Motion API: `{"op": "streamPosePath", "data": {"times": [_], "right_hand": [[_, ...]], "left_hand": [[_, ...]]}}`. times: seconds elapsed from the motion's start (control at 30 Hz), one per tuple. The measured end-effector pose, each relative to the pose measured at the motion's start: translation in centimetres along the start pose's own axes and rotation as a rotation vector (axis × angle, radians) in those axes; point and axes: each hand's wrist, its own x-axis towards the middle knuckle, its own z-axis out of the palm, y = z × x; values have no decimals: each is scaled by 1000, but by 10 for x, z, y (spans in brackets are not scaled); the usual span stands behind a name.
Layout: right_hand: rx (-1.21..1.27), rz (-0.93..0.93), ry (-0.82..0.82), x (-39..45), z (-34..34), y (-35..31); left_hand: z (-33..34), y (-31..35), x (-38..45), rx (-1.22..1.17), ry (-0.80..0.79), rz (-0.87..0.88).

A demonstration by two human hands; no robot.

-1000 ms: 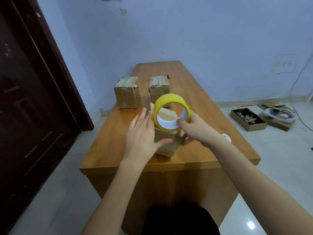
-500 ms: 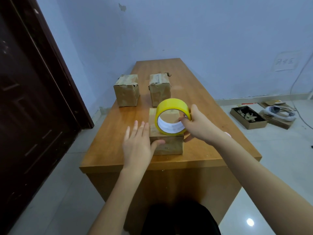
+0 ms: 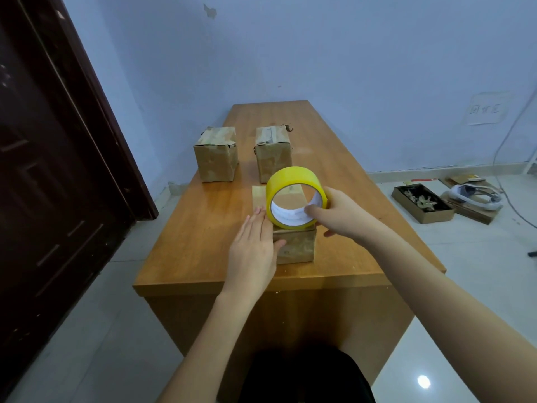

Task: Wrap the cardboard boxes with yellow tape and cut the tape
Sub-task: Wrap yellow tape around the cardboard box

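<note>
Yellow tape roll (image 3: 295,197) gripped by right hand (image 3: 343,215); left hand (image 3: 255,245) flat against near cardboard box (image 3: 296,245). Box may slide, skewing tape.

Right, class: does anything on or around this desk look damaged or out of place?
Yes. The two far cardboard boxes have torn, crumpled tops with peeling old tape. Flattened cardboard lies on the floor to the right.
</note>
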Motion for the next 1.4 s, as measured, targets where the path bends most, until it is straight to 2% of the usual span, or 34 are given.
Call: {"op": "streamPosePath", "data": {"times": [0.33,0.53,0.63,0.7,0.83,1.07,1.4], "right_hand": [[6,-12,6,-7,-20,0],[59,33,53,-8,-36,19],[186,37,104,-7,-24,22],[280,48,88,-6,-14,24],[312,52,43,-7,-5,29],[226,15,-3,-6,-28,16],[238,47,-65,-1,-37,21]], "left_hand": [[5,2,-2,19,93,47],[9,3,3,-47,84,54],[8,4,3,-91,38,21],[6,6,3,-122,2,16],[4,5,4,-131,-21,23],[2,3,3,-89,-14,37],[5,2,4,-44,58,85]]}}
